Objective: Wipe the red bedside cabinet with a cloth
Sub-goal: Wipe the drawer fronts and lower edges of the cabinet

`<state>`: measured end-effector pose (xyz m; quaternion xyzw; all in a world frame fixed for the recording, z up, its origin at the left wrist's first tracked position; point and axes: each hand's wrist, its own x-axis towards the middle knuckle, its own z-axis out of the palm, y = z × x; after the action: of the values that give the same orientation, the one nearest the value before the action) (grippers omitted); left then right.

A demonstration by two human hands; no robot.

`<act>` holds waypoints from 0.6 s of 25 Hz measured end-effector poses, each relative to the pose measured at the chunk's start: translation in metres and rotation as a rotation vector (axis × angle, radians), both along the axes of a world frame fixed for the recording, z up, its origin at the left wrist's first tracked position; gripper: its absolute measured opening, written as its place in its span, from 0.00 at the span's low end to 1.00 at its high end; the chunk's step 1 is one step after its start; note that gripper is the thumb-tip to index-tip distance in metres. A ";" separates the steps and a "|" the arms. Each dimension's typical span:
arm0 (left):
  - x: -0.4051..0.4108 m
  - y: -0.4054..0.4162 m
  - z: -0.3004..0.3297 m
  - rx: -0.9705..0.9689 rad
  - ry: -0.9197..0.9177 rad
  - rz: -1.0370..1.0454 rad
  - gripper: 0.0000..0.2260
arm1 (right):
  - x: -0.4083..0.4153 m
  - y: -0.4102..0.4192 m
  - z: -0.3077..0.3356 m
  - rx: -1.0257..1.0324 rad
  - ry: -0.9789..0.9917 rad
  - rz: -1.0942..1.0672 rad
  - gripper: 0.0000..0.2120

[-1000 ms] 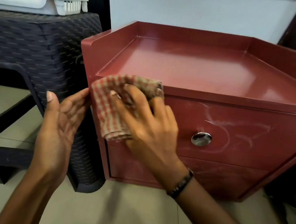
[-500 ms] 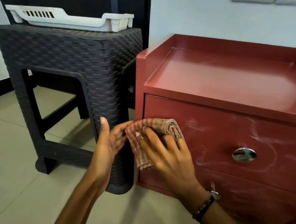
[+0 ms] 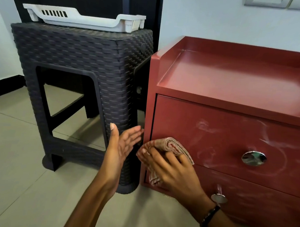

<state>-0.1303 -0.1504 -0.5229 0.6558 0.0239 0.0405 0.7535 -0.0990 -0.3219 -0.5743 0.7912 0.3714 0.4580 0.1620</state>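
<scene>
The red bedside cabinet (image 3: 239,89) stands on the tiled floor against the wall, with whitish smears across its upper drawer front. My right hand (image 3: 174,172) presses a bunched red-and-beige checked cloth (image 3: 171,145) against the lower left corner of the upper drawer, fingers spread over it. Part of the cloth hangs below the hand over the gap between the two drawers. My left hand (image 3: 122,147) is held upright and empty, palm facing right, just left of the cabinet's left edge.
A dark woven-pattern plastic stool (image 3: 81,52) stands right beside the cabinet's left side, with a white plastic tray (image 3: 81,19) on top. Round chrome knobs sit on the upper drawer (image 3: 254,158) and the lower drawer (image 3: 219,198). Beige floor tiles lie in front.
My right hand has slid the cloth down from the cabinet's top left corner to the bottom of the upper drawer. My left hand followed downward, and the view shifted left and back.
</scene>
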 end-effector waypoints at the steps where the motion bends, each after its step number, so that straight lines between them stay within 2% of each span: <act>1: -0.002 -0.001 -0.001 0.009 0.015 -0.005 0.34 | -0.001 -0.001 0.001 -0.003 0.014 0.003 0.20; 3: -0.005 -0.003 -0.001 0.014 0.026 -0.018 0.34 | -0.002 -0.001 0.028 0.088 -0.033 0.021 0.20; 6: -0.006 -0.003 0.003 0.033 -0.006 -0.007 0.34 | 0.009 -0.009 0.085 0.320 -0.224 -0.022 0.16; 8: -0.006 -0.005 0.006 0.034 -0.032 0.008 0.33 | 0.012 -0.015 0.088 0.356 -0.285 -0.071 0.16; 10: -0.007 -0.008 0.008 0.031 -0.046 0.021 0.31 | 0.009 -0.018 0.056 0.278 -0.237 -0.068 0.17; 13: -0.010 -0.011 0.008 0.050 -0.054 0.037 0.31 | -0.002 -0.035 -0.012 0.062 -0.047 -0.046 0.19; 15: -0.012 -0.011 0.008 0.052 -0.066 0.050 0.31 | -0.009 -0.047 -0.025 -0.023 0.023 -0.055 0.21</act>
<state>-0.1424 -0.1617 -0.5151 0.6728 0.0144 0.0813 0.7352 -0.1078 -0.3686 -0.5990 0.8044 0.3568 0.4398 0.1795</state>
